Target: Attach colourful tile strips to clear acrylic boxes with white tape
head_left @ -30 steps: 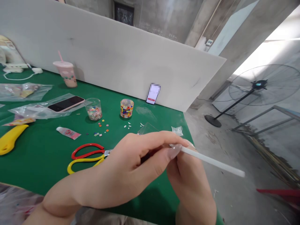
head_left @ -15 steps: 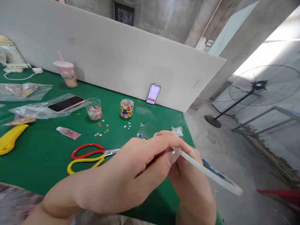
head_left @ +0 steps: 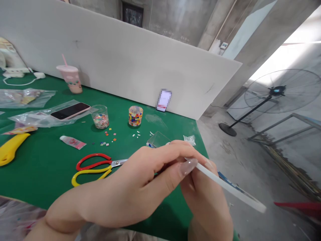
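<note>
My left hand [head_left: 132, 190] and my right hand [head_left: 209, 204] are closed together on a flat white panel [head_left: 233, 189] seen nearly edge-on, with small coloured tiles along its upper face. The panel sticks out to the right past the edge of the green table [head_left: 37, 167]. My left thumb and fingers pinch its near end. My right hand grips it from beneath. Red and yellow scissors [head_left: 92, 167] lie just left of my hands.
On the table stand a mosaic-covered cup [head_left: 135, 115], a glass of loose tiles [head_left: 100, 116], a pink drink cup [head_left: 71, 78], a phone on plastic bags [head_left: 70, 110], a small tube [head_left: 72, 142] and a yellow knife [head_left: 10, 152]. A white board [head_left: 125, 60] backs the table. A floor fan [head_left: 278, 92] stands right.
The panel has tipped: its far end dropped lower to the right and its tiled upper face now shows. My hands stayed in nearly the same place.
</note>
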Available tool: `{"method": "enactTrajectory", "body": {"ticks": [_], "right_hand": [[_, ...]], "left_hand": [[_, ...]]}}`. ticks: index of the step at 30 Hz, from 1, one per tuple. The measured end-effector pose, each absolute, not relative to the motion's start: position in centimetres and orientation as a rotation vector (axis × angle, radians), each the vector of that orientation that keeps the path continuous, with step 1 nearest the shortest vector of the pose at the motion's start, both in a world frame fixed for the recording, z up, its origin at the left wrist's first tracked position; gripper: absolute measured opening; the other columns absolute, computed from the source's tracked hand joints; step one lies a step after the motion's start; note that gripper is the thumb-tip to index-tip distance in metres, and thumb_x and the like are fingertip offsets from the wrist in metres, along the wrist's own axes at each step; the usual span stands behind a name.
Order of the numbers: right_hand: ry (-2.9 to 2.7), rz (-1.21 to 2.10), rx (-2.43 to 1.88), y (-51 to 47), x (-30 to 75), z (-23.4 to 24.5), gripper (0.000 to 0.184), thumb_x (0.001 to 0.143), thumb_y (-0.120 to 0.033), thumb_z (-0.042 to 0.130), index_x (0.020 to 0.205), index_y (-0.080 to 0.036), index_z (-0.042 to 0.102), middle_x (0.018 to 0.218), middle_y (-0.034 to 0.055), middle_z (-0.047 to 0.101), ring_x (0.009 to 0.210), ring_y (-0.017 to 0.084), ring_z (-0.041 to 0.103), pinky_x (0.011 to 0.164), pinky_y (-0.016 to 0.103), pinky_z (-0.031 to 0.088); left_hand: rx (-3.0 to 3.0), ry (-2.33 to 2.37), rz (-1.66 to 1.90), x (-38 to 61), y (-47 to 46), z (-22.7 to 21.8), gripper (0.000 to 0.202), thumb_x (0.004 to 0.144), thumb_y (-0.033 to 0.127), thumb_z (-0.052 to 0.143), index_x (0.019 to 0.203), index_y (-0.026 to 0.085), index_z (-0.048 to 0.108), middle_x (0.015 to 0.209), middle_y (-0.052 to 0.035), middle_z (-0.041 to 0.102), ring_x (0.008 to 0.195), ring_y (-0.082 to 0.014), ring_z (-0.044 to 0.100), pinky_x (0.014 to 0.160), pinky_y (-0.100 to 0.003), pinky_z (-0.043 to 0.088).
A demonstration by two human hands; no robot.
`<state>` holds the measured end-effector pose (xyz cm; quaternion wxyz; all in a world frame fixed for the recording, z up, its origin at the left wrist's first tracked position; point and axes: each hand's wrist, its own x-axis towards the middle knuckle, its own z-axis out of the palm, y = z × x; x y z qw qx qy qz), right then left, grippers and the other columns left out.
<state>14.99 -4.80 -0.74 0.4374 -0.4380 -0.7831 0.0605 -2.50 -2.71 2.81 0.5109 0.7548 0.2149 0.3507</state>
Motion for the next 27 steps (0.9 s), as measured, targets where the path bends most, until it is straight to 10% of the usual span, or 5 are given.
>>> {"method": "enactTrajectory", "body": {"ticks": [7, 27], "right_hand": [[-1.912, 0.270, -1.168, -4.97, 14.87, -1.14, 0.021, 0.102, -0.010, 0.044, 0.090, -0.027, 0.048, 0.077, -0.0055, 0.058, 0.070, 0.014, 0.065, 0.059, 0.027, 0.044], [-1.788, 0.410, -1.114, -4.73, 15.07, -1.30, 0.022, 0.100, -0.013, 0.047, 0.085, -0.025, 0.058, 0.078, -0.0008, 0.067, 0.071, 0.016, 0.068, 0.058, 0.025, 0.051]], "left_hand": [[1.798, 0.541, 0.786, -2.42, -2.80, 2.51, 0.032, 0.116, 0.030, 0.043, 0.129, 0.029, 0.072, 0.058, 0.0099, 0.038, 0.046, -0.0042, 0.043, 0.039, -0.009, 0.034], [1.828, 0.533, 0.766, -2.04, -2.90, 2.34, 0.035, 0.117, 0.031, 0.037, 0.128, 0.027, 0.069, 0.058, 0.0104, 0.036, 0.042, -0.0056, 0.035, 0.042, -0.012, 0.038]]}}
